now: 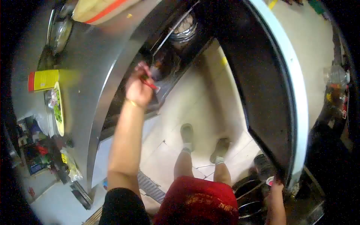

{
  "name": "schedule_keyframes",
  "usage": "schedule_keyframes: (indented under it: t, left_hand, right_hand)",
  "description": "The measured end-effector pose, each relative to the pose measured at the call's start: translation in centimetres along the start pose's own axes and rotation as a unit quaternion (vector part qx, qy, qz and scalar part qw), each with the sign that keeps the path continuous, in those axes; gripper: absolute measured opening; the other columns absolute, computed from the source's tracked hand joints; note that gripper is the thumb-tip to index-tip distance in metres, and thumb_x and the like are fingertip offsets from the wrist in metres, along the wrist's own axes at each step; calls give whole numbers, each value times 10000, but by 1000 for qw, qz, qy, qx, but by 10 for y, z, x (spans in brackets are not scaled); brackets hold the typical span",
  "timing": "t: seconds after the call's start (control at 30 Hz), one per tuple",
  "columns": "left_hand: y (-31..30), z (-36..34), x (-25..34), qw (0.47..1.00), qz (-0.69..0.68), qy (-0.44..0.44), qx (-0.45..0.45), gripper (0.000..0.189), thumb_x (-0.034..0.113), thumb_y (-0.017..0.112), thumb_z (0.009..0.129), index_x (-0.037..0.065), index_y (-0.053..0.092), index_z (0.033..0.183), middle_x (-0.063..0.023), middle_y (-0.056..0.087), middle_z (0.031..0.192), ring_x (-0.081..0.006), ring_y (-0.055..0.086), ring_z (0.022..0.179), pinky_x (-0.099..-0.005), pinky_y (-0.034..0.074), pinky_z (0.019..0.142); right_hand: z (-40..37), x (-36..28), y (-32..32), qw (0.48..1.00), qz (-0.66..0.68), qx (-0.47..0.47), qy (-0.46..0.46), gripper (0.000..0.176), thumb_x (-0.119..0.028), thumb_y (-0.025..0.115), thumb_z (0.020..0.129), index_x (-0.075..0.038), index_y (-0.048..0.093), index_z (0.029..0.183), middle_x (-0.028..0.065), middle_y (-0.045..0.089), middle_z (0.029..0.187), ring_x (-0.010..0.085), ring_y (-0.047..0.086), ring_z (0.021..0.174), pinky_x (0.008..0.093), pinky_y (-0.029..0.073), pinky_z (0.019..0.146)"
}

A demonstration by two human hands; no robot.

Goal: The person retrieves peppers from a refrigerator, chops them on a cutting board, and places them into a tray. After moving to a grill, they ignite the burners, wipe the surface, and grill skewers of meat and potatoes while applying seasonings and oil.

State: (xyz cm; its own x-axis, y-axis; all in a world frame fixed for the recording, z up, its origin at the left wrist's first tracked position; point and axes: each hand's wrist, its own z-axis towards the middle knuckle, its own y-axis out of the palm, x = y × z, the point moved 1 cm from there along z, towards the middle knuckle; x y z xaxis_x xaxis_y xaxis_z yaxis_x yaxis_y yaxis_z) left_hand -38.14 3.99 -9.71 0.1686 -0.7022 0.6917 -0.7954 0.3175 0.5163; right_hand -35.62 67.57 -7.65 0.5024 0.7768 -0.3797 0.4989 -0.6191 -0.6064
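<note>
My left hand reaches into the dark inside of an open cabinet under the steel counter. Its fingers are closed round a small red item with a bit of green beside it; blur hides what kind it is. Just past the fingers is a dark, rounded shape inside the cabinet. My right hand is low on the right, by the lower end of the open cabinet door. A small round white and pink thing shows at its fingers, which look closed and are partly hidden.
On the steel counter stand a yellow tub with a red lid and a plate of greens. A metal container sits deeper in the cabinet. Dark round containers stand near my right leg. A floor grate lies left.
</note>
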Motion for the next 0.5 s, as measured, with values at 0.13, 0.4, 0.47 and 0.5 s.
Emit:
schedule_keyframes:
  t: [0.13,0.4,0.47,0.5]
  left_hand:
    - [-46,102,31,983,157,-96,-1,85,158,552,857,119,562,932,10,590,814,-107,532,616,-218,400,469]
    - [-134,163,48,900,406,87,133,134,209,610,829,116,572,918,25,572,790,-67,488,581,-187,349,422]
    - [-136,157,50,830,512,144,167,134,206,606,832,115,571,923,24,572,791,-65,484,577,-186,346,421]
    - [-132,157,47,802,550,164,166,134,205,604,833,114,571,926,24,573,792,-63,482,576,-185,344,421]
  right_hand:
    - [26,85,10,986,-92,136,34,327,-232,569,853,20,592,1061,125,619,1028,206,578,907,346,460,818]
    - [48,125,-11,960,-159,217,74,337,-235,578,845,19,583,1065,138,614,1023,230,577,897,363,460,810]
    - [53,125,-16,958,-167,219,77,339,-236,580,843,19,581,1066,142,613,1022,237,577,894,367,460,807]
    - [55,125,-16,957,-171,222,77,341,-237,581,842,19,580,1067,143,612,1022,240,577,893,369,459,806]
